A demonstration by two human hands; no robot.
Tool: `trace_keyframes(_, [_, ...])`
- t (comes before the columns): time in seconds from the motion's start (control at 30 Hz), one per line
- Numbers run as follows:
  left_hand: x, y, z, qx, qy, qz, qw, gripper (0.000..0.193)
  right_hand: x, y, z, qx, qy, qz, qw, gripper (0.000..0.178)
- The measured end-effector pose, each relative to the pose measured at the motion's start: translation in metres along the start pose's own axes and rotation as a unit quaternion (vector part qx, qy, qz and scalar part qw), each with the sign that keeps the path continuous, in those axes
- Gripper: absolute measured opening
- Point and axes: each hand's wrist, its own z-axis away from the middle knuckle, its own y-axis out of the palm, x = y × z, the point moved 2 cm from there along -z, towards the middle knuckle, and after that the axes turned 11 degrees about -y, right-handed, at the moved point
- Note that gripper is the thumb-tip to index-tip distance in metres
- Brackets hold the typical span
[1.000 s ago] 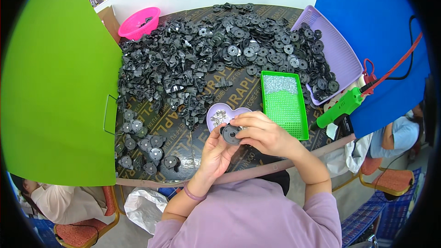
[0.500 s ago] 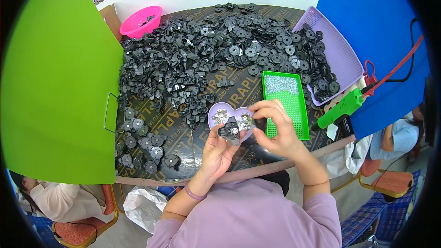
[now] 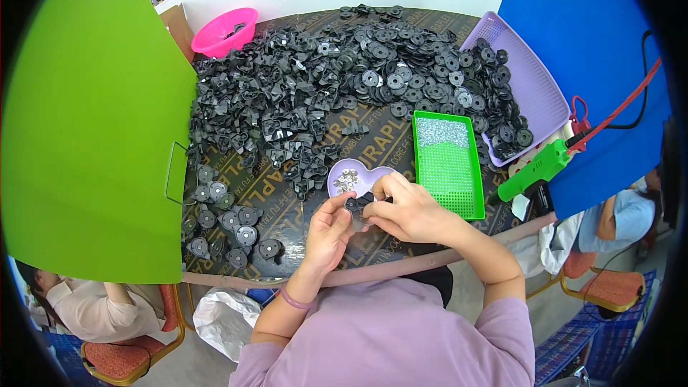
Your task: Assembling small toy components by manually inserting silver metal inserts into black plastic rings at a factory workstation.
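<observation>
My left hand point(image 3: 331, 233) is closed round a small black plastic part point(image 3: 352, 205), held up over the front of the table. My right hand point(image 3: 403, 209) meets it there, fingertips pinched together against the part; whether a small piece sits between them is hidden. Just beyond both hands lies a lilac two-lobed dish point(image 3: 335, 174) with small shiny metal pieces point(image 3: 347, 180) in its left lobe. The right hand covers much of the other lobe.
A heap of black angular parts point(image 3: 251, 100) and round black discs point(image 3: 423, 64) spreads across the back. Assembled pieces point(image 3: 246, 235) lie at left. Right stand a green tray point(image 3: 451, 179) of small metal pieces, a lilac basket point(image 3: 534, 86) and a green power screwdriver point(image 3: 534, 170). Pink basket point(image 3: 226, 32) behind.
My right hand has moved left from over the dish's right lobe to the black part, its fingers closing in. My left hand has tilted the part and shifted slightly.
</observation>
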Motion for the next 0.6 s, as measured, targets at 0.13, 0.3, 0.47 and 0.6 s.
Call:
trace_keyframes(0.13, [-0.003,-0.003,-0.001,0.037,-0.005,0.003,0.999,0.033,-0.004,0.002,0.001,-0.035,0.023,-0.025,0.999,0.024])
trace_keyframes(0.3, [-0.009,0.0,-0.002,0.03,-0.037,0.04,0.998,0.032,0.002,0.007,0.004,-0.018,-0.026,0.066,0.997,0.023])
trace_keyframes(0.47, [-0.005,-0.008,-0.002,0.002,-0.039,-0.043,0.998,0.032,-0.005,0.012,0.004,0.016,-0.005,0.017,1.0,0.02])
trace_keyframes(0.6, [-0.007,-0.006,-0.003,0.03,-0.054,-0.008,0.998,0.034,-0.017,0.015,0.005,-0.037,0.092,-0.167,0.981,0.011])
